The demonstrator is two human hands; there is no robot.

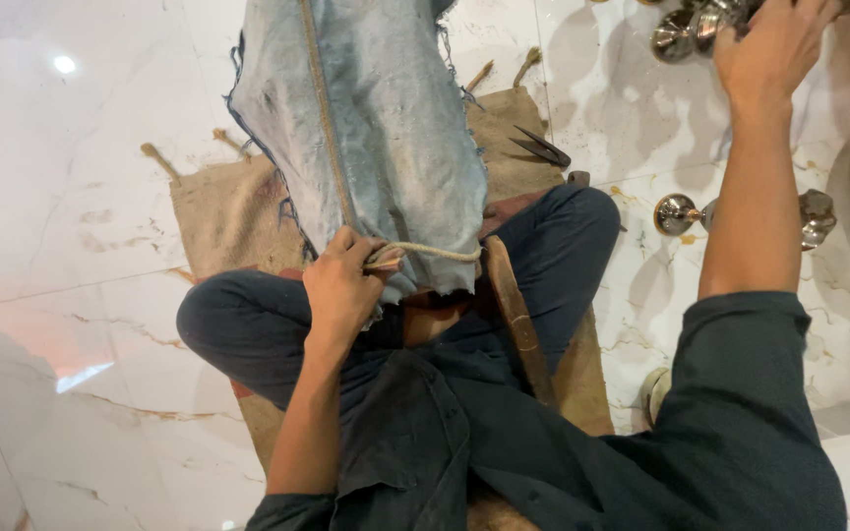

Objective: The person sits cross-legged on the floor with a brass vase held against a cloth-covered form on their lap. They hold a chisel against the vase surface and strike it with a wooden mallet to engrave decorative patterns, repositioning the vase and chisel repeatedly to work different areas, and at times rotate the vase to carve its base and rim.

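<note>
The person sits cross-legged on a burlap mat (218, 211) on the marble floor (61, 295). The left hand (341, 285) has its fingers closed on a rope (435, 252) against a worn blue cloth (376, 128), whose long axis runs away from the lap. A wooden stick (518, 320) lies across the lap. By the floor's far right corner, the right hand (774, 44) reaches shiny metal pieces (686, 29), its fingers curled over them, the grip unclear. The cloth looks only part-tied.

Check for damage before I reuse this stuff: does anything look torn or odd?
The blue cloth in the left hand has frayed, ragged edges and grey stains. Scissors lie open on the mat.
</note>
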